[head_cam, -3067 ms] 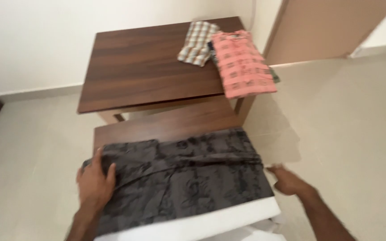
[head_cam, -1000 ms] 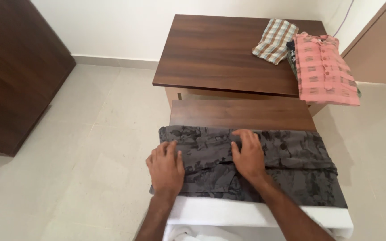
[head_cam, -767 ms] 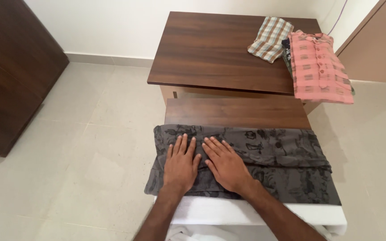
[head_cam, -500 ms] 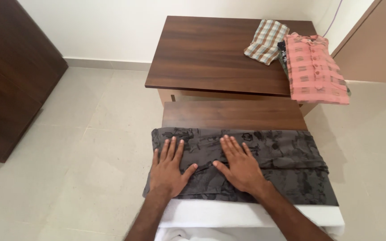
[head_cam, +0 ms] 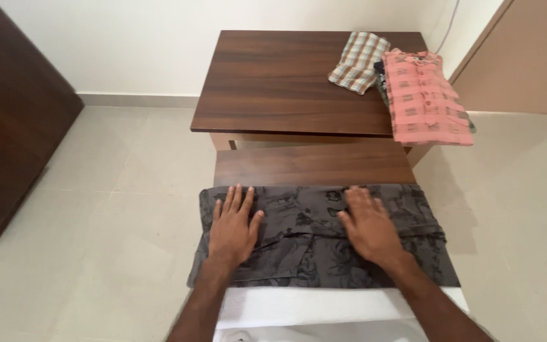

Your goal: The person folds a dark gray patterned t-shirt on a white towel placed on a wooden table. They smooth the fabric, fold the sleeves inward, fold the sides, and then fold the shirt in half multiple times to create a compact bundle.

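Big table (head_cam: 286, 82) at 12 o'clock, dark wood, against the wall; low bench (head_cam: 314, 166) just in front of it. Grey shirt (head_cam: 324, 237) lies across a white surface (head_cam: 286, 307) at 6 o'clock, its far edge touching the bench, patterned, folded into a wide band. Left hand (head_cam: 232, 225) flat on the shirt's left part, fingers spread, palm down. Right hand (head_cam: 368, 225) flat on the right-of-centre part, fingers loosely spread, also pressing. Neither pinches cloth. To smooth well, judging from the ridge between the hands: keep palms flat, press evenly, sweep outward from centre toward both ends so creases run off the edges, not bunch at the middle. Pink shirt (head_cam: 425, 98) at 1 o'clock, folded, overhanging the table's right edge; checked cloth (head_cam: 358, 61) just left of it, folded, nearly touching. No packages, labels or signs visible.
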